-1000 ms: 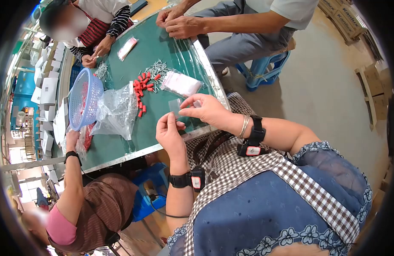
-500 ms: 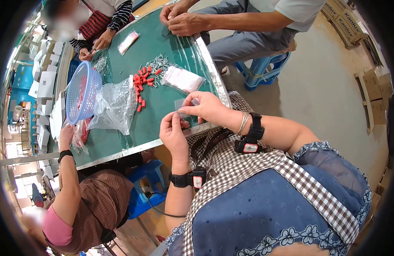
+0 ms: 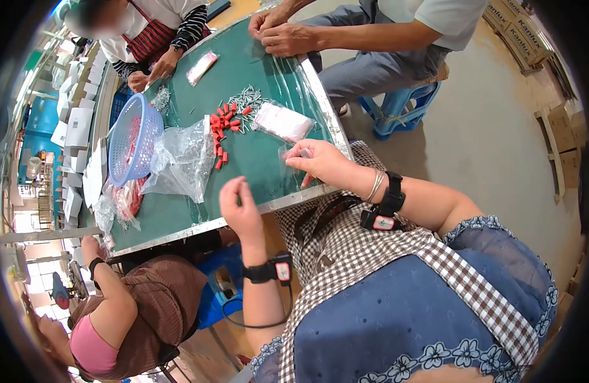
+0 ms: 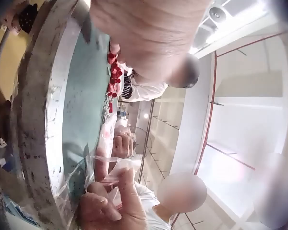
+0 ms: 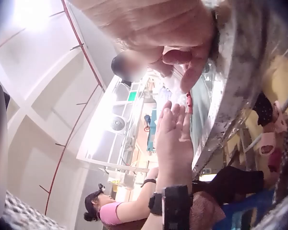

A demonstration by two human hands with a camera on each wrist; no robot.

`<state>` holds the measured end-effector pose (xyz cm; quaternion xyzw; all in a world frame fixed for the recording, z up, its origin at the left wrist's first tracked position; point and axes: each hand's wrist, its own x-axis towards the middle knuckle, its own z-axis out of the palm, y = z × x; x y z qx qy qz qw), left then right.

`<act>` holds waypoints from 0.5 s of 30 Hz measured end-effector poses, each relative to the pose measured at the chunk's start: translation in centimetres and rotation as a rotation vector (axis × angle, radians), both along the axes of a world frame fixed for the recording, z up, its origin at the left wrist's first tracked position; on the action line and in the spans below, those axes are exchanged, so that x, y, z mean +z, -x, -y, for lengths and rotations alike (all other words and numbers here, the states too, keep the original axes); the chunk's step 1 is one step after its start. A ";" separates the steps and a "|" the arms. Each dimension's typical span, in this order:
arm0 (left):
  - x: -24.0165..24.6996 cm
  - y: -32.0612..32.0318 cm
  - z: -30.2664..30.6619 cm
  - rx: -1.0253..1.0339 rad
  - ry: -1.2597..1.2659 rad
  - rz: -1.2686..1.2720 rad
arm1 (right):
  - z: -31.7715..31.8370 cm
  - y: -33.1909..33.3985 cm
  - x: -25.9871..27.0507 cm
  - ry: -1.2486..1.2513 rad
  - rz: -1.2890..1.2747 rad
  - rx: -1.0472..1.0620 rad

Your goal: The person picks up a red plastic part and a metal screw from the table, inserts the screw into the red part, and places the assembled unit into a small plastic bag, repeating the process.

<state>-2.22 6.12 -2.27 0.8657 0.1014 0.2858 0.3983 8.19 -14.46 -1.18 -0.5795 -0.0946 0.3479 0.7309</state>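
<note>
My right hand [image 3: 323, 163] pinches a small clear plastic bag [image 3: 283, 155] over the near edge of the green table. In the left wrist view the thin bag [image 4: 120, 167] shows between that hand's thumb and fingers. Apart from it, to the left, my left hand [image 3: 241, 209] is raised beside the table edge with loosely bent fingers and nothing visible in them. A pack of clear bags [image 3: 285, 122] lies just beyond my right hand. Red caps [image 3: 225, 121] are scattered past my left hand, beside a heap of screws [image 3: 248, 99].
A blue basket [image 3: 135, 137] and a large clear bag [image 3: 179, 159] stand on the table's left part. Another bag pack [image 3: 202, 68] lies farther back. Three other people sit around the table, their hands near its edges. A metal rim [image 3: 269, 205] borders the tabletop.
My left hand has come away from the small bag and moved left, its fingers now free. The right hand still pinches the bag. The person at lower left has drawn a hand back from the basket.
</note>
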 end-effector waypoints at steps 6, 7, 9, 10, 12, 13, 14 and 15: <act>2.0 0.4 5.1 -0.102 0.214 -0.019 | 0.8 0.9 2.1 0.173 0.273 0.116; 3.5 -0.3 6.5 -0.156 0.397 0.059 | 0.9 0.8 2.4 0.200 0.375 0.153; 5.2 -0.6 7.3 -0.170 0.572 0.027 | 1.3 0.5 2.1 0.181 0.464 0.203; 4.9 -0.6 6.4 -0.276 0.491 -0.070 | 1.5 0.3 2.5 0.245 0.471 0.226; 3.9 -0.8 5.2 -0.324 0.416 -0.216 | 2.1 0.2 3.6 0.314 0.475 0.242; 3.4 -0.7 5.1 -0.331 0.419 -0.219 | 2.3 0.2 4.2 0.345 0.414 0.220; 3.0 -0.5 5.1 -0.304 0.494 -0.247 | 2.5 0.4 4.4 0.376 0.349 0.200; 2.9 -0.3 5.3 -0.275 0.571 -0.273 | 2.6 0.5 4.0 0.382 0.344 0.198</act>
